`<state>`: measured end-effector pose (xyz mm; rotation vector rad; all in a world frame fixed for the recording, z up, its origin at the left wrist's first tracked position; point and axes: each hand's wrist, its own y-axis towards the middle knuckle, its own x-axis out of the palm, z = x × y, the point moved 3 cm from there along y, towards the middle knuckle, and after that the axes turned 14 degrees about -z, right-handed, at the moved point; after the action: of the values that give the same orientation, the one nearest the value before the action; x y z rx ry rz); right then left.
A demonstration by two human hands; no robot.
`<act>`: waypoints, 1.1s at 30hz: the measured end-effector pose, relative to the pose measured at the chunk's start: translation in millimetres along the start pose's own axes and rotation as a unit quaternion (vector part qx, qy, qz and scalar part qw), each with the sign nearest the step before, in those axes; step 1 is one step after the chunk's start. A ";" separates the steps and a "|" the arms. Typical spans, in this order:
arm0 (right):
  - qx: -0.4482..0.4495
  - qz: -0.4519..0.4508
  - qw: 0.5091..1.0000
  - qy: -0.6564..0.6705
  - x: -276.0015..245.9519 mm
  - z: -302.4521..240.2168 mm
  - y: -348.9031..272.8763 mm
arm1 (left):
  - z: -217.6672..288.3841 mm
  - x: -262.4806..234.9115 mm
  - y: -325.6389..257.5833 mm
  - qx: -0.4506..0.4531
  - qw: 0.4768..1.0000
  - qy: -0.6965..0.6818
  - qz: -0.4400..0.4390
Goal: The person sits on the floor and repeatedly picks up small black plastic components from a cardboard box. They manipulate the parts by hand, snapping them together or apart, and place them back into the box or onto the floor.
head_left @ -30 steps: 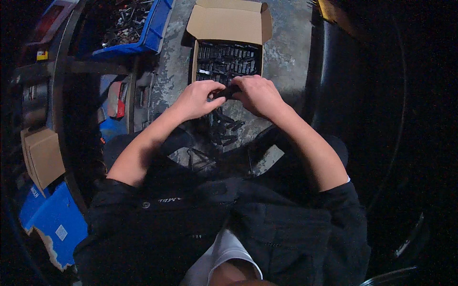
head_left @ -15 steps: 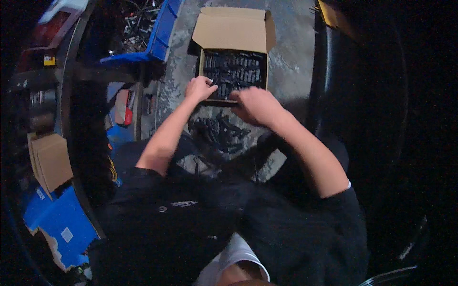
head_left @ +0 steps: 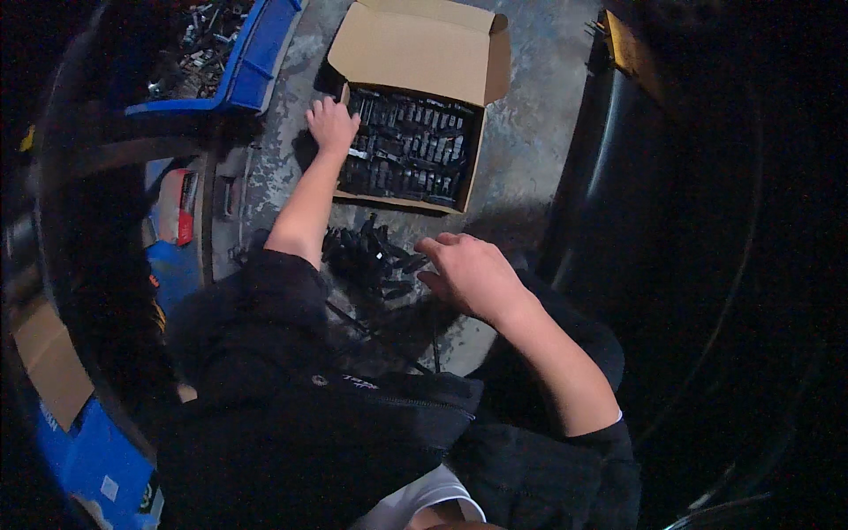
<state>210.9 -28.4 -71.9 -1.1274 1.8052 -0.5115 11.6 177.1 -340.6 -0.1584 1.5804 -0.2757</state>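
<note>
A cardboard box [head_left: 412, 206] with its lid raised stands on the floor ahead of me. Several rows of small black parts [head_left: 415, 141] fill it, stacked close together. My left hand [head_left: 333, 128] grips the box's left wall, thumb over the inner side and fingers along the outside. Nearer to me, a loose heap of similar black parts [head_left: 371, 256] lies on the floor. Just right of that heap hovers my right hand [head_left: 473, 276], its fingers half bent and apart from the thumb, with nothing visible between them. The exact kind of the parts is too dark to make out.
A blue bin [head_left: 252, 66] of mixed metal pieces stands at the far left. A red and white box [head_left: 181, 208] sits on the left, with a brown carton [head_left: 55, 367] and blue packaging [head_left: 102, 464] nearer. A dark rounded surface [head_left: 587, 177] runs along the right.
My left hand has moved from the box's front inside to its left wall. My right hand has come back out of the box, down beside the loose heap. The view has shifted.
</note>
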 end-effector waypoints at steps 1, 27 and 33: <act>-0.001 -0.002 1.000 -0.003 0.6 1.5 1.7 | -2.2 2.6 5.4 0.002 1.000 0.012 0.003; -0.021 0.025 0.999 0.009 -13.1 -7.2 -1.6 | -71.1 36.8 -98.9 -0.138 0.984 -0.112 -0.005; -0.015 -0.005 1.000 -0.007 -6.5 -10.3 -6.8 | -105.6 101.5 -164.6 -0.209 0.913 -0.104 -0.335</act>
<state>206.3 -27.3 -58.8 -1.1573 1.8009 -0.4819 -108.5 -0.2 -392.2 -1.0433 1.3084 -0.4305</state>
